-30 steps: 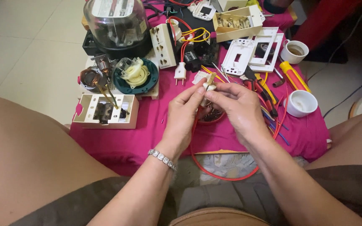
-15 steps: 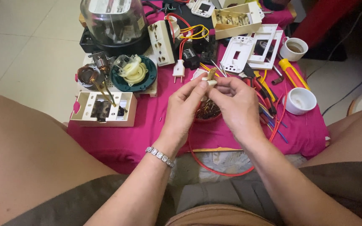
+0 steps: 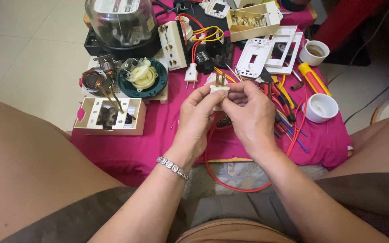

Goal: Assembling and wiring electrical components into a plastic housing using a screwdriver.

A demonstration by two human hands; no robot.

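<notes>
Both my hands meet over the pink cloth [image 3: 149, 144] and pinch a small white two-pin plug [image 3: 220, 86] with brass prongs pointing up. My left hand [image 3: 199, 121], with a bracelet at the wrist, grips it from the left. From the right, my right hand [image 3: 251, 117] closes its fingers on the same plug. A red wire [image 3: 212, 173] loops down from under my hands over the cloth's front edge.
A glass-domed meter [image 3: 120, 20], a green round part [image 3: 142, 77], a cream switch box [image 3: 109, 116], a white socket strip [image 3: 173, 38], another white plug [image 3: 191, 72], white faceplates [image 3: 271, 56], a yellow screwdriver [image 3: 314, 78], two white cups [image 3: 320, 107] and loose coloured wires crowd the cloth.
The view has shifted slightly. My hands have turned the plug so its brass prongs now stick up clearly between my fingertips.
</notes>
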